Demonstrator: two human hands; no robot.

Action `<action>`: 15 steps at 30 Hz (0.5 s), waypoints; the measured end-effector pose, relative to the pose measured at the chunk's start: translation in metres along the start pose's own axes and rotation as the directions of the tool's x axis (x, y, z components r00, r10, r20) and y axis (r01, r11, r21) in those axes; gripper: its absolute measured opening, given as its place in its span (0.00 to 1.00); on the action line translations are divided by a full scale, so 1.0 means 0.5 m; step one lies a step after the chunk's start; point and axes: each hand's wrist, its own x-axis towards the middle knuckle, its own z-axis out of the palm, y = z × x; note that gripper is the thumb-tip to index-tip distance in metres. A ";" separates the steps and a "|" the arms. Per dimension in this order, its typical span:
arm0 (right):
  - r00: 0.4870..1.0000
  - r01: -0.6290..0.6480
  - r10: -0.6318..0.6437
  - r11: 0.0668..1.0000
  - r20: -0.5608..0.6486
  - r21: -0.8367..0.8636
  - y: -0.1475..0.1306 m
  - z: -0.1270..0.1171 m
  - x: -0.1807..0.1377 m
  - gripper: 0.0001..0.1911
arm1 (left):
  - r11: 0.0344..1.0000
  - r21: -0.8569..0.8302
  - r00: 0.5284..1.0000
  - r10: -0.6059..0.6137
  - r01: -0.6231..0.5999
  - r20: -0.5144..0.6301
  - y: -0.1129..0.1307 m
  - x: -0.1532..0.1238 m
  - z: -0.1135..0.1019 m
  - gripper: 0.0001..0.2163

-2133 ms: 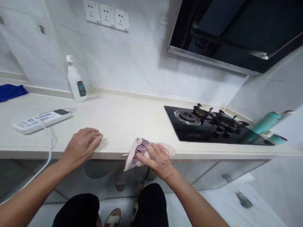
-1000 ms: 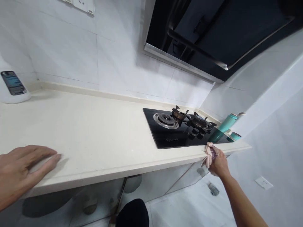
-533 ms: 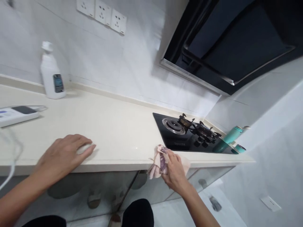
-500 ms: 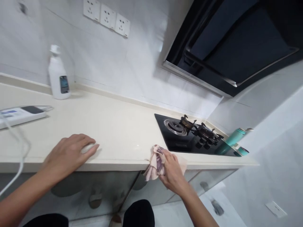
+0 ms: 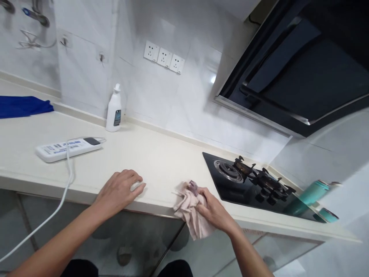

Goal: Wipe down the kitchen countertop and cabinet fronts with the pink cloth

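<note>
My right hand (image 5: 215, 209) is closed on a crumpled pale pink cloth (image 5: 191, 215) with a purplish patch. The cloth lies over the front edge of the cream countertop (image 5: 155, 154), its lower part hanging down in front of the cabinet. My left hand (image 5: 121, 190) rests on the countertop near the same edge, thumb and fingers apart, with a pale gap between them. A black gas hob (image 5: 236, 192) lies just beyond my right hand.
On the left are a white power strip (image 5: 69, 148) with a trailing white cable (image 5: 65, 192), a white bottle (image 5: 114, 109) and a blue cloth (image 5: 24, 106). A dark range hood (image 5: 288, 73) overhangs the right side. Green cylinders (image 5: 315, 191) stand past the hob.
The view has swung left, showing more of the power strip and the blue cloth. My right hand has drawn the pink cloth leftward from the hob's corner; more of it hangs down.
</note>
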 end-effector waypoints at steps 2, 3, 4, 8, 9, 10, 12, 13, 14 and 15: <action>0.993 0.007 -0.023 0.991 -0.117 -0.136 0.038 -0.012 -0.023 0.18 | 1.000 -0.015 1.000 0.014 -0.014 -0.014 -0.001 -0.003 0.002 0.13; 0.982 -0.034 -0.008 0.976 -0.191 -0.217 0.057 -0.016 -0.033 0.18 | 1.000 -0.018 1.000 0.020 -0.020 -0.017 -0.003 -0.004 0.004 0.13; 0.964 -0.100 0.020 0.951 -0.264 -0.292 0.076 -0.018 -0.043 0.17 | 1.000 -0.020 1.000 0.024 -0.024 -0.018 -0.005 -0.005 0.006 0.13; 0.920 -0.249 0.057 0.849 -0.389 -0.467 0.125 0.005 -0.083 0.17 | 0.999 -0.016 0.999 0.032 -0.032 -0.010 -0.010 -0.010 0.015 0.12; 0.920 -0.233 0.023 0.835 -0.392 -0.498 0.131 0.016 -0.093 0.18 | 0.999 -0.015 0.999 0.039 -0.040 -0.014 -0.010 -0.011 0.016 0.12; 0.920 -0.208 -0.019 0.823 -0.391 -0.528 0.136 0.027 -0.100 0.19 | 0.999 -0.013 0.999 0.050 -0.050 -0.022 -0.010 -0.012 0.017 0.12; 0.920 -0.163 -0.087 0.803 -0.383 -0.574 0.142 0.044 -0.108 0.22 | 0.997 -0.007 0.997 0.071 -0.072 -0.042 -0.008 -0.014 0.018 0.12; 0.922 -0.149 -0.103 0.795 -0.373 -0.588 0.145 0.049 -0.107 0.22 | 0.997 -0.003 0.996 0.078 -0.078 -0.052 -0.007 -0.015 0.018 0.11; 0.927 -0.142 -0.107 0.788 -0.360 -0.599 0.148 0.052 -0.102 0.22 | 0.996 0.002 0.994 0.084 -0.084 -0.063 -0.005 -0.015 0.018 0.11; 0.933 -0.140 -0.102 0.782 -0.346 -0.607 0.152 0.053 -0.094 0.21 | 0.996 0.006 0.993 0.089 -0.089 -0.073 -0.004 -0.016 0.018 0.10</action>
